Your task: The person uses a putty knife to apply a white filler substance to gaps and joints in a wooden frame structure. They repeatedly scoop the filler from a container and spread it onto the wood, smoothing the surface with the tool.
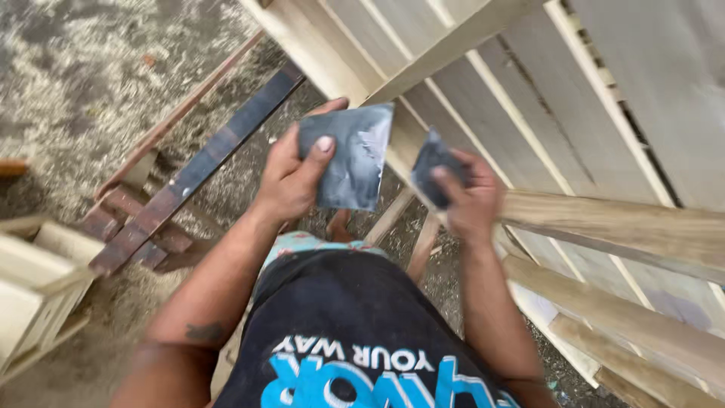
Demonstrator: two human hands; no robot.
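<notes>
The scene is seen from one head-worn camera, pointed steeply down at close range. The left hand (291, 177) and right hand (470, 198) are framed centrally, the ground (91, 83) far left.

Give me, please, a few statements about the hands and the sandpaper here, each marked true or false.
1. The left hand holds a dark grey sheet of sandpaper. True.
2. The right hand is empty. False: it grips a smaller dark piece, folded or crumpled.
3. The two hands touch each other. False: they are apart, with a gap between sheet and piece.
4. A pale wooden frame of slats stands in front of the person. True.
5. The ground is covered in sawdust. True.
6. The left thumb lies under the sheet. False: the thumb presses on its upper face.
</notes>
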